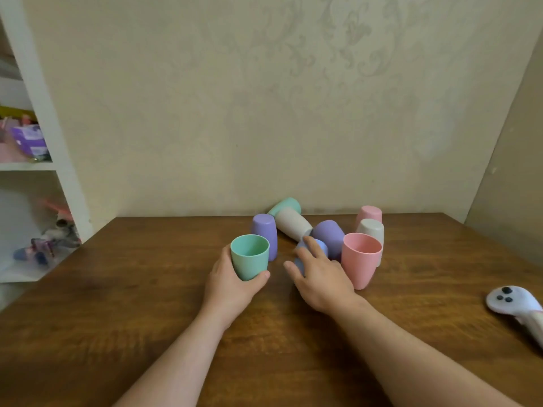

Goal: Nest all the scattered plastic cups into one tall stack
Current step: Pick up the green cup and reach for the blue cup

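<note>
My left hand [232, 284] grips an upright mint green cup [249, 257] standing on the wooden table [147, 289]. My right hand [318, 274] rests over a blue cup [318, 247] lying on its side, fingers curled around it. An upright pink cup [361, 259] stands just right of that hand. Behind are an upside-down purple cup [264, 233], a purple cup [329, 235] on its side, a beige cup [292, 224] and a mint cup [284, 205] both lying down, an upside-down beige cup [370, 230] and an upside-down pink cup [368, 214].
A white handheld controller [514, 306] lies at the table's right edge. A white shelf unit [44, 171] with toys stands to the left. The wall runs right behind the cups.
</note>
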A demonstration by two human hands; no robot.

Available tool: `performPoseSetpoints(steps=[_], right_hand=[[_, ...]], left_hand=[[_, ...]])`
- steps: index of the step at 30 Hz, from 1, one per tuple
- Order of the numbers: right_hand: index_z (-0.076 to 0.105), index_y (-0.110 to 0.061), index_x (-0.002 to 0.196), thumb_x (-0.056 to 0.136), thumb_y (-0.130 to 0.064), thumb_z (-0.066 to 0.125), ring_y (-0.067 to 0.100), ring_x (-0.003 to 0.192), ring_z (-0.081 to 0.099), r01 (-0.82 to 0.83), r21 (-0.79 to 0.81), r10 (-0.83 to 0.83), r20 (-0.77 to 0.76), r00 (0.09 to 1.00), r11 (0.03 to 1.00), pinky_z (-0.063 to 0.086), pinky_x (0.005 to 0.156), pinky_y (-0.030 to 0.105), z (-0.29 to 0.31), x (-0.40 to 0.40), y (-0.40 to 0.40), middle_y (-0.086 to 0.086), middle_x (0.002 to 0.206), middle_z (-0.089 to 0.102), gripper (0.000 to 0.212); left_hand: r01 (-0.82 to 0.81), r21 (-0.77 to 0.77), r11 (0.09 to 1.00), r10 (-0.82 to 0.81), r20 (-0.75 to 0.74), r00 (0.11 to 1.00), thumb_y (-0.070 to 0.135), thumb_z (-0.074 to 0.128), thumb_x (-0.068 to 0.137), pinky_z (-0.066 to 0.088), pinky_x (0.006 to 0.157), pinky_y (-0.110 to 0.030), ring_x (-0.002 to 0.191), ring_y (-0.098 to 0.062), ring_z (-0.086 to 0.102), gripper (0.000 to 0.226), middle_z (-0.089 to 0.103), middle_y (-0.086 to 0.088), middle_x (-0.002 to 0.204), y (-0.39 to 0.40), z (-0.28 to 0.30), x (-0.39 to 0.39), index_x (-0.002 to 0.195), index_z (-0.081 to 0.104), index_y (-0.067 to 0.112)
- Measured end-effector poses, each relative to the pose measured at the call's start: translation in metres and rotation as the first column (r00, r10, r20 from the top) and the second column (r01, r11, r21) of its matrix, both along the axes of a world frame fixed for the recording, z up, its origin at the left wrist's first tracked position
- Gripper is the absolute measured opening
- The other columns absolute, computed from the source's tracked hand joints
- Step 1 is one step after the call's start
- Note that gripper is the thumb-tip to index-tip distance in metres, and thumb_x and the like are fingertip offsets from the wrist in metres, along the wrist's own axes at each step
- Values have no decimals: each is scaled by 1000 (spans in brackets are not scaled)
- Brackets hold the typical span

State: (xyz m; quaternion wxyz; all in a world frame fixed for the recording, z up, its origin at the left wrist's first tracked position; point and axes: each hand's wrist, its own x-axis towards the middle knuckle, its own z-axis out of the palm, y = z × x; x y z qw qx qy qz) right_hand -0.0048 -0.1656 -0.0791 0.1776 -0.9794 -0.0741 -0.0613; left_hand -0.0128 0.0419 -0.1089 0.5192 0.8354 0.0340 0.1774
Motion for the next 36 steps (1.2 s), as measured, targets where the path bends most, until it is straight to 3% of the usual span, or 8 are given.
performPoseSetpoints(steps=[4,7,9,13,16,23,29,36], right_hand=[[53,-34,142,108,-43,52,41,124,64,-118,41,114,102,988,992,50,103,48,-4,-3,3,-12,179,15,35],[4,-48,167,102,-32,60,43,142,52,-87,40,89,-38,995,995,44,116,48,5,-6,4,0,181,-3,87],[-12,-44,167,94,-35,67,36,147,48,-8,90,26,-196,980,996,43,118,45,19,-7,7,10,177,13,108],[0,-40,168,94,-52,65,32,124,61,27,40,-15,-279,960,999,53,105,44,27,-15,8,17,153,47,100],[6,-32,169,97,-54,60,31,115,63,109,193,-64,-227,972,975,53,96,42,27,-21,3,16,151,55,92],[26,-35,157,77,-47,71,18,122,56,-173,425,32,318,947,889,48,99,36,100,-35,11,-5,135,55,92],[27,-35,165,78,-29,92,12,117,67,-176,729,95,152,984,662,62,99,39,103,-6,35,-5,141,60,109],[43,-33,153,62,-47,97,14,121,65,-143,651,108,93,990,746,58,104,44,55,6,48,-10,135,63,106]], left_hand=[[6,-17,1000,-6,-16,1000,38,101,76,56,97,-37,122,-18,66,86,67,9,137,0,0,2,148,55,32],[5,-22,1000,-6,-27,1000,39,101,75,58,99,-40,122,-19,67,87,69,8,138,1,1,0,148,55,32],[10,-27,1000,-11,-33,999,38,101,76,59,99,-41,121,-19,66,86,68,8,138,2,1,0,148,54,33],[27,-42,999,-28,-38,999,36,102,76,57,95,-39,119,-18,66,83,67,10,135,3,5,-4,144,55,36],[23,-15,1000,-23,-37,999,40,103,72,59,95,-40,118,-19,68,79,69,10,132,1,4,-3,137,58,37],[55,191,980,-61,26,998,49,99,76,49,92,-33,131,-27,67,98,68,0,145,-13,4,-7,156,50,23],[97,240,966,-105,18,994,51,97,79,51,93,-33,136,-29,66,110,67,1,152,-14,10,-12,166,35,27],[117,237,964,-110,-43,993,44,95,83,60,97,-45,130,-33,71,103,72,-3,146,-15,16,-13,166,35,30]])
